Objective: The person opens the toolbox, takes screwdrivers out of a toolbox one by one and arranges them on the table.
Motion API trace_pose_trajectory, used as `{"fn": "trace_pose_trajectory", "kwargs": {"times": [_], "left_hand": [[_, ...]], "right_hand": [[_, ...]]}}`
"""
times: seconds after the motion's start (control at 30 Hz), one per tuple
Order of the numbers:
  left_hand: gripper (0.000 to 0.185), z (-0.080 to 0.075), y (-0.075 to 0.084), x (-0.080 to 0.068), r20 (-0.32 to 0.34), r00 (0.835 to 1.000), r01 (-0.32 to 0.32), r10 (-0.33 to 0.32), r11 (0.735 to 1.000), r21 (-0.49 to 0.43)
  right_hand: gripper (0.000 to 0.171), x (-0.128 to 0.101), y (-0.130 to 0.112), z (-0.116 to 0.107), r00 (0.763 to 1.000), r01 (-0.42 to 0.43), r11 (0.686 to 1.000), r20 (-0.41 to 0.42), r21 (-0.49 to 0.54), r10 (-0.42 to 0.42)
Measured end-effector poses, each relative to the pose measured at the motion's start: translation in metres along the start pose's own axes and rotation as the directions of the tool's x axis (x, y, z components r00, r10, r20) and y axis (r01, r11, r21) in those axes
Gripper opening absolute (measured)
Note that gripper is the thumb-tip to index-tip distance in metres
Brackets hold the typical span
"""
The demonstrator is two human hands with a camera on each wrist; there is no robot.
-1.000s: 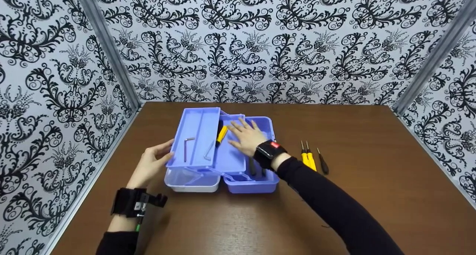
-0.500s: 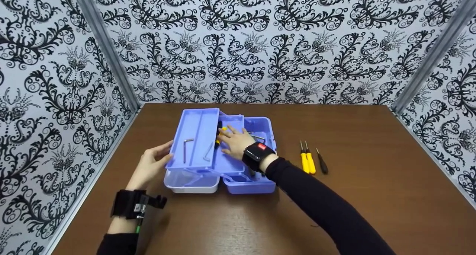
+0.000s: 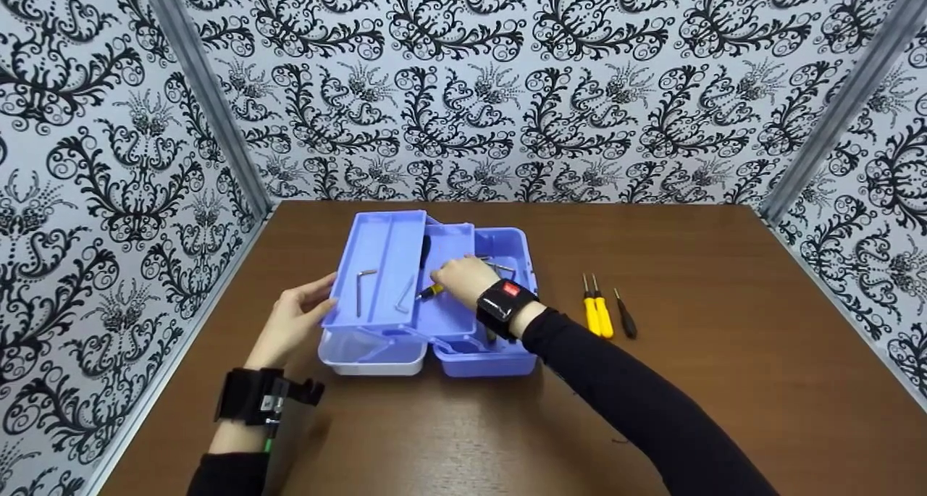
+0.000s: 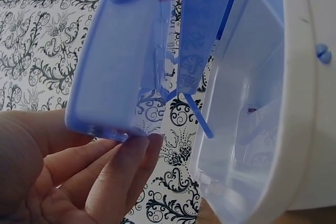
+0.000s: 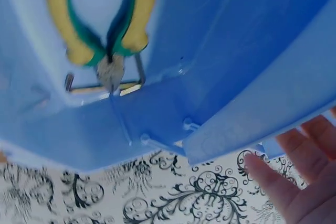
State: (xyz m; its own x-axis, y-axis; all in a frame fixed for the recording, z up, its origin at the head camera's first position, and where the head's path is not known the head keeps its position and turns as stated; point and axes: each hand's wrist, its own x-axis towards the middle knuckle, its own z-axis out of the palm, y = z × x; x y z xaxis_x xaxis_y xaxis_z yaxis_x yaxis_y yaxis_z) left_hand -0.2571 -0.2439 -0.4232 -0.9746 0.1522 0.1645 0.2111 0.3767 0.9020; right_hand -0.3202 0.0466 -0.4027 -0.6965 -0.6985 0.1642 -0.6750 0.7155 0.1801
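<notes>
Right hand (image 3: 460,277) curls its fingers onto a yellow-handled screwdriver (image 3: 432,291) in the toolbox's middle tray (image 3: 449,315); its handle points toward the left hand (image 3: 293,321), whose relaxed fingers steady the upper tray (image 3: 376,264).

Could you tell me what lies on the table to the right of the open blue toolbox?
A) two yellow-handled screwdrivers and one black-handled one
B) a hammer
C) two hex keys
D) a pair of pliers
A: in the head view two yellow-handled screwdrivers lie side by side on the table right of the toolbox, with a black-handled screwdriver just beyond them.
</notes>
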Motion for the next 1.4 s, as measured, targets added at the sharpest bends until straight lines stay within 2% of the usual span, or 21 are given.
{"fn": "trace_pose_trajectory", "kwargs": {"times": [0.3, 0.57, 0.73, 0.97, 1.13, 1.4], "left_hand": [[0.049, 0.001, -0.002, 0.001, 0.013, 1.0, 0.008, -0.008, 1.0, -0.021], [0.049, 0.0, 0.002, 0.002, 0.011, 1.0, -0.001, 0.001, 1.0, -0.002], [0.048, 0.001, -0.001, 0.002, 0.013, 1.0, -0.014, 0.014, 1.0, -0.002], [0.048, -0.001, -0.002, 0.001, 0.006, 1.0, -0.006, 0.006, 1.0, 0.004], [0.048, 0.0, -0.002, 0.001, 0.012, 1.0, -0.002, 0.002, 1.0, 0.001], [0.049, 0.0, -0.002, 0.001, 0.001, 1.0, 0.0, 0.0, 1.0, 0.013]], "right_hand": [[0.015, -0.002, -0.001, -0.006, 0.996, 0.073, 0.988, -0.048, -0.139, -0.081], [0.017, -0.012, 0.011, -0.016, 0.987, 0.057, 0.98, -0.14, -0.191, -0.084], [0.016, -0.02, 0.024, -0.02, 0.985, 0.044, 0.983, -0.155, -0.179, -0.072], [0.018, -0.03, 0.039, -0.024, 0.988, 0.02, 0.996, -0.153, -0.086, -0.033], [0.018, -0.039, 0.048, -0.026, 0.99, -0.013, 0.998, -0.143, -0.054, 0.005], [0.006, -0.053, 0.057, -0.028, 0.987, -0.092, 0.996, -0.133, 0.011, 0.093]]}}
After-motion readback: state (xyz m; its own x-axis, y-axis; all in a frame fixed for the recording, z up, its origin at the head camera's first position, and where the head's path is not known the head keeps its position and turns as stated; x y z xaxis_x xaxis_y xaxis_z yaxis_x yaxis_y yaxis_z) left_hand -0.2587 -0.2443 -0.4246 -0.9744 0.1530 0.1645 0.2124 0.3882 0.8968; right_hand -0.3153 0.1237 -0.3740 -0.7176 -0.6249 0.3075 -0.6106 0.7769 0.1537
